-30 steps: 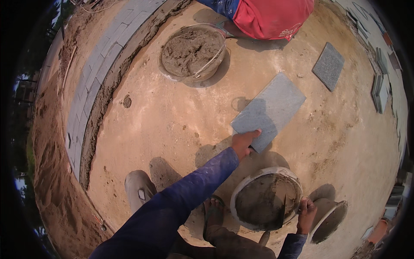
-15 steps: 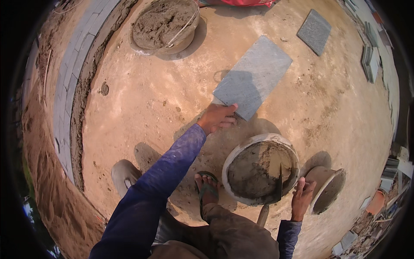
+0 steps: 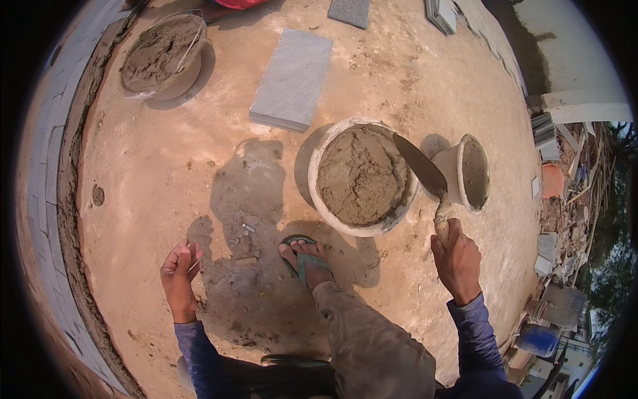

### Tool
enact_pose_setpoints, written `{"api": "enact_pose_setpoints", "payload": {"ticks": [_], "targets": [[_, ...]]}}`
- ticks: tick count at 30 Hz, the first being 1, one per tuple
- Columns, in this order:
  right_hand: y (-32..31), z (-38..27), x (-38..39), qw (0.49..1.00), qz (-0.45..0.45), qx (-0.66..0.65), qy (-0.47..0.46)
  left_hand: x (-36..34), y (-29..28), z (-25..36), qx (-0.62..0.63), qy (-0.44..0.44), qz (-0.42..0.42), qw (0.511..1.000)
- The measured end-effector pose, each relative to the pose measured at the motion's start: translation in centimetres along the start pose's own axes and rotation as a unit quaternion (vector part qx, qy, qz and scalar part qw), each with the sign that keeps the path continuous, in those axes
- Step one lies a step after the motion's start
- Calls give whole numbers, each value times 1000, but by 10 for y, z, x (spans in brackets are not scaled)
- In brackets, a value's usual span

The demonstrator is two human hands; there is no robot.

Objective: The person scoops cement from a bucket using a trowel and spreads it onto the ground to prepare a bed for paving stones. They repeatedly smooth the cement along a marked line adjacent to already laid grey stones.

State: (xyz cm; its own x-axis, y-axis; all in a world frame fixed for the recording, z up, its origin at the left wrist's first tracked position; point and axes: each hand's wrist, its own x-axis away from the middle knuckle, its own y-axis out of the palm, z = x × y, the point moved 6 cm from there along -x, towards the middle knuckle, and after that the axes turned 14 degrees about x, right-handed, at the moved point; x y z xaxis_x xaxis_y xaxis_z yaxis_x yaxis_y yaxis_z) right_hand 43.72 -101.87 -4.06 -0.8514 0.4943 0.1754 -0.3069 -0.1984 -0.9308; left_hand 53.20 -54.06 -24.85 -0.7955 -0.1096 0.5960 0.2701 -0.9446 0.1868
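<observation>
My right hand grips the wooden handle of a trowel. Its dark, pointed blade slants over the right rim of a round bucket with a pale, crusted edge. Grey-brown mortar fills that bucket, its surface lumpy and furrowed. Away to the left, my left hand hangs over the ground with fingers curled in and thumb against them; whatever they may hold is too small to name. Beyond the bucket lie flat grey stone slabs, seemingly stacked, touched by neither hand.
An empty-looking tipped bucket lies right of the mortar. Another mortar-filled bucket with a wire handle stands far left. One more slab lies at the back. Left runs a paved strip; rubble and tools line the right side.
My left hand has let go of the grey slab and drawn back left. My right hand has taken the trowel and lifted it from the mortar. The view has shifted right.
</observation>
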Motion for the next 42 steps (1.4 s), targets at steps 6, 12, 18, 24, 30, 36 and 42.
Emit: {"api": "enact_pose_setpoints", "payload": {"ticks": [6,12,18,24,30,36,42], "targets": [[1,-23,58,985,132,-112,13,129,-57,3,57,93,74,991],[149,-46,119,971,194,-136,-18,242,-99,53,239,247,152,927],[135,-66,136,974,201,-99,-25,334,-158,74,397,394,215,801],[66,-204,130,891,208,-262,-308,386,-183,82,384,474,197,767],[108,-322,-27,944,59,-77,-314,424,-194,72,246,534,279,760],[135,-394,-97,942,-116,-233,-214,452,-208,22,169,442,356,806],[148,-416,-65,900,-84,-155,-398,453,-200,6,165,431,405,789]]}}
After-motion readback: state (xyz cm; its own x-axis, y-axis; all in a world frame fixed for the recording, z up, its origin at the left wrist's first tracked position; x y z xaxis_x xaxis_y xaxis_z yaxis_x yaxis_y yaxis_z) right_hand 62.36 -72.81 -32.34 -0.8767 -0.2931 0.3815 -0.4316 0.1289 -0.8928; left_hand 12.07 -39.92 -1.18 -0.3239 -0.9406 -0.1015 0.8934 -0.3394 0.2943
